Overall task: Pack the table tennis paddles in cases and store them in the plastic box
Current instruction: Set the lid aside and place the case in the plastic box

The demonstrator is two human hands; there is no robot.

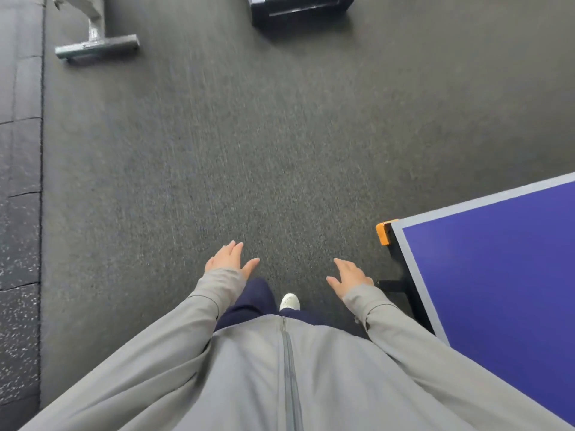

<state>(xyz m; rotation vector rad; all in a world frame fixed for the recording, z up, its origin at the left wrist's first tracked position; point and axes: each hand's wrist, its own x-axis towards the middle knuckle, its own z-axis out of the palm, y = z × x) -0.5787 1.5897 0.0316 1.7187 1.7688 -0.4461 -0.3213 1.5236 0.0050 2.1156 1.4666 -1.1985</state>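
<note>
No paddle, case or plastic box shows in the head view. My left hand (231,260) hangs in front of me over the dark grey carpet, fingers spread, holding nothing. My right hand (349,276) is at the same height, fingers apart and empty, a short way left of the corner of the blue table tennis table (497,269). Grey jacket sleeves cover both arms. One white shoe (289,301) shows between my hands.
The table's corner carries an orange bumper (383,233). A black boxy object (300,7) stands on the floor at the top. A metal stand foot (96,46) sits at the top left. Speckled rubber tiles (18,244) line the left edge.
</note>
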